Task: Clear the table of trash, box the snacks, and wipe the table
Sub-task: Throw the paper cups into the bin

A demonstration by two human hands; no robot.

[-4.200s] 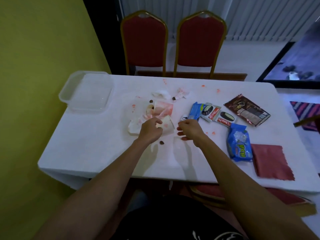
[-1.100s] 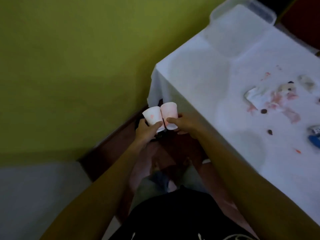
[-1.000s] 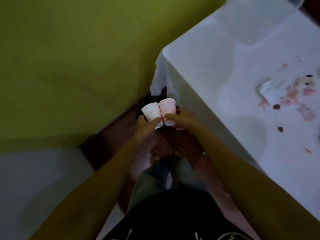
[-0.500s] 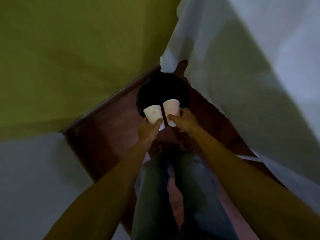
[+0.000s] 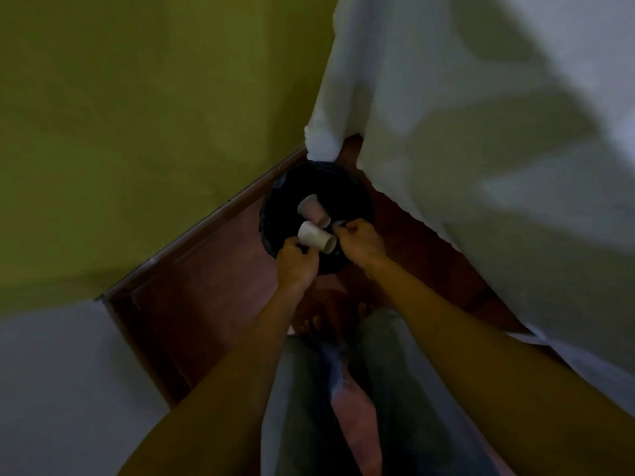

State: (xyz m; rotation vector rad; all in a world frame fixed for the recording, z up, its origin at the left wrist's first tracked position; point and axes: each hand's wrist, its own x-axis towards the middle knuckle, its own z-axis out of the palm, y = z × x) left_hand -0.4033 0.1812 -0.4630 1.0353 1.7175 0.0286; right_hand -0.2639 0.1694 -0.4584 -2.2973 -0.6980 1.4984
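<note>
1. We take the two cups (image 5: 316,238) at centre for matt white paper.
2. The bin (image 5: 350,197) behind them is black, its rim crinkled like thin plastic.
3. The tablecloth (image 5: 481,132), upper right, is soft matt white cloth.
4. The wall (image 5: 137,115), upper left, shows us flat matt paint.
5. The floor (image 5: 213,290), lower left of centre, looks smooth reddish-brown, perhaps wood.
</note>
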